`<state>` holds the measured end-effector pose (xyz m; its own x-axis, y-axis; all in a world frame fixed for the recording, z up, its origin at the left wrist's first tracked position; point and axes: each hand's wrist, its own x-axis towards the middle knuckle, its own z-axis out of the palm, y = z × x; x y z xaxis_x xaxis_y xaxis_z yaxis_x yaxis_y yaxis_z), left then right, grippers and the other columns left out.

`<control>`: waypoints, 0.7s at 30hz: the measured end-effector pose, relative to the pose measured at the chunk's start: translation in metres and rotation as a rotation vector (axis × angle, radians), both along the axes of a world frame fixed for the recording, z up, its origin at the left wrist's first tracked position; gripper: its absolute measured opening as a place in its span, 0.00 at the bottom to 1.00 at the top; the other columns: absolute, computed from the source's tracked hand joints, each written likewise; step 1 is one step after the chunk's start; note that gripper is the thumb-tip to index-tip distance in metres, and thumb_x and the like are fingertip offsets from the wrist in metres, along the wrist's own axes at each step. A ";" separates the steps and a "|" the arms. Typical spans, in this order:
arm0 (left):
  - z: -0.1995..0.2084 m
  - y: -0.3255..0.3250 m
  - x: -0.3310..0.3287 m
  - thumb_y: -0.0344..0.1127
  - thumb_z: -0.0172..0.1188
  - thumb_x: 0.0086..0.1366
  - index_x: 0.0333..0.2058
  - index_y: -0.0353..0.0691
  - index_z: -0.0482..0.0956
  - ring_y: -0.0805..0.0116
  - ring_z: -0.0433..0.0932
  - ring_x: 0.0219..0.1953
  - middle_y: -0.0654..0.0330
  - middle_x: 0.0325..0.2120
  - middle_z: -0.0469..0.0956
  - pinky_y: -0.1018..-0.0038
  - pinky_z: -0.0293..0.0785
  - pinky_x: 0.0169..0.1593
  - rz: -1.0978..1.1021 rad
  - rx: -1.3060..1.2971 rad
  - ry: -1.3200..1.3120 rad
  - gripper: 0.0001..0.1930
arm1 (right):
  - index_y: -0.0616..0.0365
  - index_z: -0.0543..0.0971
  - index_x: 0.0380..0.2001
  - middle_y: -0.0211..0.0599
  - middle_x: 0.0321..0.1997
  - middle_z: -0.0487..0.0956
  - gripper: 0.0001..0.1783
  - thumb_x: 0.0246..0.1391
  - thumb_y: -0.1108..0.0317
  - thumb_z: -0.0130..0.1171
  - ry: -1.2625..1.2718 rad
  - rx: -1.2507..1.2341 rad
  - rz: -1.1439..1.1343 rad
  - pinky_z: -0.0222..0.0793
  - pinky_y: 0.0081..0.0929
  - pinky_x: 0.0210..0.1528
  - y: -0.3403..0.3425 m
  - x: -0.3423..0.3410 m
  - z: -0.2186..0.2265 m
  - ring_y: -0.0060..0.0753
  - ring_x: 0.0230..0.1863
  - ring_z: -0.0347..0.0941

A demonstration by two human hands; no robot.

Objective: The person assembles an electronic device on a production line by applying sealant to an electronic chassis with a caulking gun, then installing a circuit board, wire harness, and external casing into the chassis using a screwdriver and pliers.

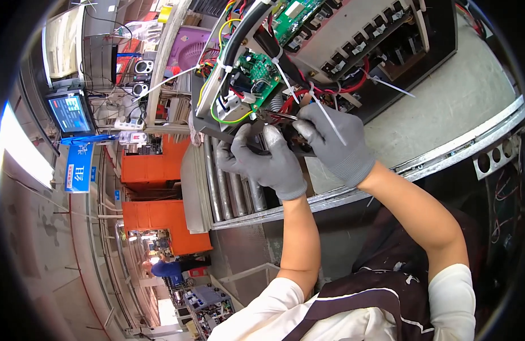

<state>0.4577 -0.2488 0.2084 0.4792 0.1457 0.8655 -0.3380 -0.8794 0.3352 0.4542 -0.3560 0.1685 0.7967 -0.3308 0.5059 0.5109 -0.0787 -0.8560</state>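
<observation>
Both my hands wear grey gloves and work close together at the near edge of an open electronic unit point(208, 126). My left hand point(268, 165) is closed, thumb and fingers pinched at the unit's lower edge; what they hold is hidden. My right hand point(339, 142) grips a slim metal tool point(284, 116), whose tip points left toward the left fingertips. Just above them are a green circuit board point(263, 77) and a yellow-green wire point(231, 121). White cable ties point(330, 122) stick out from the wire bundles, one passing in front of my right hand.
The unit rests on a workbench with a metal rail edge point(410, 169) and steel rollers point(225, 187) at left. Orange bins point(160, 162), a lit screen point(68, 113) and a purple basket point(188, 48) stand to the left. Another person point(166, 269) is far off at lower left.
</observation>
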 end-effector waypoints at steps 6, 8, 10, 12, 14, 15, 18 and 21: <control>0.007 0.002 -0.009 0.32 0.58 0.54 0.35 0.33 0.74 0.56 0.65 0.48 0.53 0.43 0.62 0.64 0.62 0.54 -0.109 -0.098 0.052 0.11 | 0.55 0.73 0.26 0.36 0.22 0.71 0.05 0.47 0.67 0.59 -0.112 -0.296 -0.197 0.69 0.35 0.27 -0.020 -0.013 0.001 0.42 0.26 0.73; 0.019 0.019 -0.012 0.35 0.55 0.57 0.35 0.33 0.74 0.57 0.67 0.46 0.55 0.37 0.69 0.63 0.59 0.55 -0.119 0.033 0.002 0.11 | 0.55 0.74 0.28 0.37 0.24 0.73 0.05 0.48 0.68 0.59 -0.049 -0.301 -0.183 0.68 0.34 0.28 -0.033 -0.027 -0.003 0.42 0.26 0.74; 0.041 0.005 -0.011 0.34 0.55 0.59 0.36 0.33 0.73 0.63 0.69 0.42 0.56 0.36 0.68 0.68 0.64 0.49 -0.262 -0.041 -0.172 0.10 | 0.56 0.74 0.30 0.38 0.25 0.74 0.06 0.49 0.68 0.58 0.009 -0.233 -0.129 0.68 0.33 0.28 -0.047 -0.049 -0.007 0.42 0.26 0.73; 0.062 -0.002 -0.004 0.33 0.55 0.60 0.39 0.31 0.74 0.64 0.69 0.42 0.55 0.38 0.69 0.71 0.65 0.47 -0.243 0.091 -0.148 0.12 | 0.57 0.75 0.33 0.40 0.27 0.75 0.06 0.51 0.69 0.57 0.130 -0.148 -0.041 0.67 0.31 0.28 -0.072 -0.081 -0.010 0.43 0.26 0.73; 0.087 -0.013 0.007 0.35 0.56 0.60 0.42 0.32 0.75 0.55 0.71 0.43 0.49 0.41 0.73 0.64 0.65 0.49 -0.219 0.402 -0.102 0.15 | 0.57 0.75 0.33 0.40 0.27 0.75 0.06 0.51 0.70 0.57 0.154 -0.213 -0.114 0.67 0.30 0.28 -0.098 -0.110 -0.017 0.42 0.26 0.73; 0.092 -0.021 0.015 0.45 0.57 0.60 0.38 0.37 0.76 0.50 0.71 0.43 0.50 0.37 0.74 0.60 0.64 0.49 -0.198 0.421 -0.110 0.16 | 0.58 0.76 0.33 0.40 0.26 0.75 0.05 0.52 0.70 0.56 0.168 -0.250 -0.171 0.68 0.30 0.29 -0.112 -0.128 -0.021 0.42 0.25 0.72; 0.101 -0.033 0.037 0.56 0.54 0.60 0.34 0.38 0.77 0.50 0.73 0.39 0.50 0.34 0.76 0.60 0.66 0.43 -0.142 0.517 0.000 0.23 | 0.60 0.76 0.36 0.40 0.31 0.76 0.07 0.54 0.71 0.54 0.333 -0.437 -0.405 0.68 0.28 0.36 -0.169 -0.191 -0.031 0.39 0.32 0.74; 0.101 -0.035 0.057 0.64 0.49 0.60 0.30 0.39 0.77 0.50 0.75 0.34 0.51 0.28 0.77 0.59 0.68 0.37 -0.080 0.499 0.061 0.29 | 0.63 0.75 0.42 0.42 0.42 0.77 0.11 0.58 0.70 0.50 0.509 -0.373 -0.615 0.66 0.27 0.47 -0.223 -0.264 -0.039 0.34 0.44 0.73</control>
<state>0.5150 -0.2837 0.3089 0.5238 -0.3178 0.7903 -0.4039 -0.9095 -0.0980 0.1907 -0.5785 0.1299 0.6899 -0.6592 0.2992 -0.1502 -0.5346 -0.8316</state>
